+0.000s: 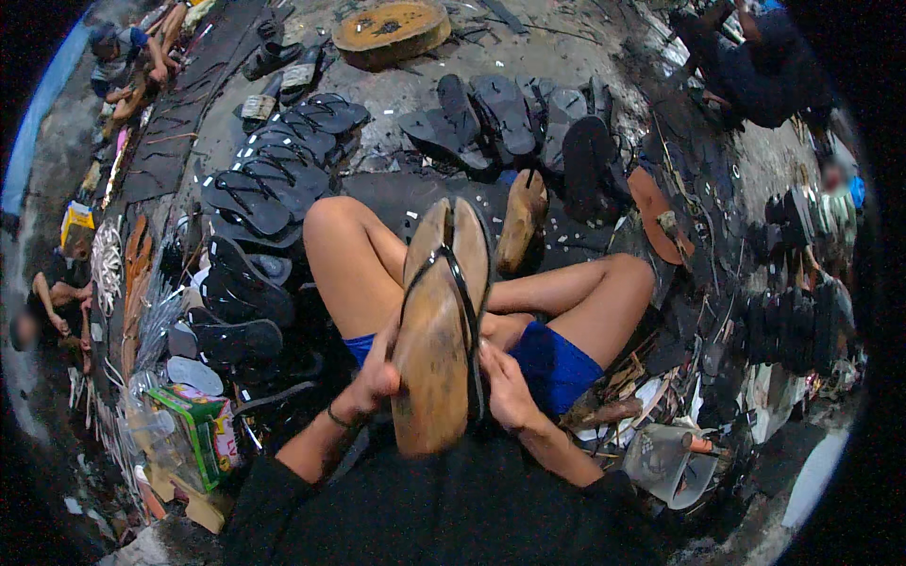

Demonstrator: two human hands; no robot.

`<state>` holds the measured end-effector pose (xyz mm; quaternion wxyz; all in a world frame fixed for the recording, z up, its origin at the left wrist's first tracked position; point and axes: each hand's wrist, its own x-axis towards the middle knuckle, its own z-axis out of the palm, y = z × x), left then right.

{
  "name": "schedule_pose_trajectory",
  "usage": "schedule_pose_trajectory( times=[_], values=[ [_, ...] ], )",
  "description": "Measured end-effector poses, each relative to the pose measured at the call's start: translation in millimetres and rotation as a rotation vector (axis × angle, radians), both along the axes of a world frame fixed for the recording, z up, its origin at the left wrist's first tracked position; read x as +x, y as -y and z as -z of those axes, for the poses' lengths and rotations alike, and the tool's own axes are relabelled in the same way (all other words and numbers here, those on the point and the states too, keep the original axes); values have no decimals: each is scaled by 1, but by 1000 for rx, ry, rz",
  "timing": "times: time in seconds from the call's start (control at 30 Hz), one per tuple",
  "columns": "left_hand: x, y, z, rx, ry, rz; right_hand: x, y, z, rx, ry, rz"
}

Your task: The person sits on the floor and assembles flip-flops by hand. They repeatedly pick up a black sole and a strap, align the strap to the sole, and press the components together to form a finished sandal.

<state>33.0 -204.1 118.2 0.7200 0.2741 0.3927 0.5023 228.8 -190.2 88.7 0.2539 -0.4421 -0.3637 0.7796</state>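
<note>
Upright in front of my body is a wooden shoe last (429, 377), foot-shaped with a slit at its toe end. A black thong strap (461, 283) runs over it, and a dark sole edge shows along its right side. My left hand (374, 377) grips the lower left side, thumb against the wood. On the opposite side, my right hand (505, 385) is closed at the sole's edge and the strap's end; its fingertips are partly hidden behind. A second wooden last (522, 222) lies on the ground just beyond my crossed legs.
Rows of black thong sandals (260, 198) lie to the left, dark soles (505, 113) ahead. A round wooden block (392, 36) stands at the far side. Near me are a green box (193, 434) at left and a clear plastic container (661, 462) at right. Other people sit around the edges.
</note>
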Motion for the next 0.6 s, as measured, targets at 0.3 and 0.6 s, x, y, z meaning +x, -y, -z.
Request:
schedule_pose_trajectory(
  times=[0.3,0.6],
  values=[
    [10,20,-34,73,130,-62,28,24,-13,-240,-451,-94],
    [16,-4,-50,563,-374,-5,-11,-3,34,287,-254,-4]
  ],
)
